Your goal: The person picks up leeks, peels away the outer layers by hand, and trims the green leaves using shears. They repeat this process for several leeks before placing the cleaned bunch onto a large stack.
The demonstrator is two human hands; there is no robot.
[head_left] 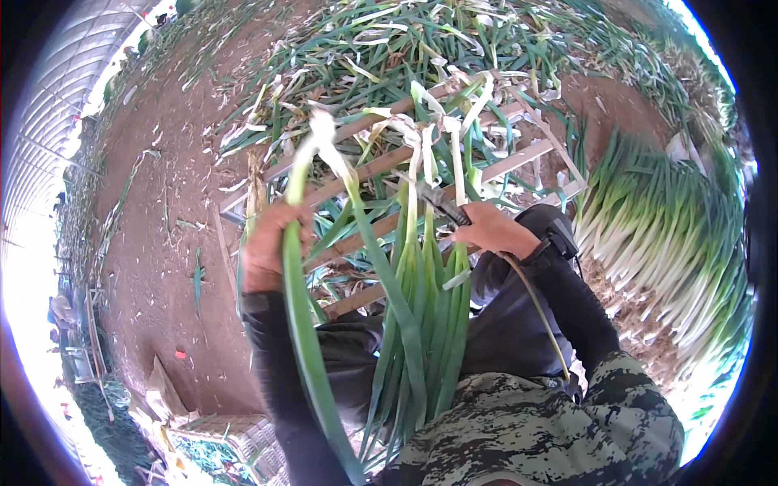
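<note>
My left hand (275, 243) is closed around a large green onion (305, 324), whose green leaf hangs down over my forearm. Its white end (322, 134) points up and away, and a second green strand slants from there across my lap. In my right hand (496, 230) is a dark air blow gun (442, 202), its nozzle pointing up and left. A tan hose (539, 312) runs from it toward my waist. Several more green onions (417, 300) lie side by side between my hands, white ends on the wooden rack (356, 245) and leaves over my lap.
Stripped leaves (389, 49) are heaped behind and under the rack. To my right lies a long row of green onions (656, 251) with white stalks and roots. Brown soil (154, 267) with scraps stretches to the left. A woven basket (243, 441) stands at lower left.
</note>
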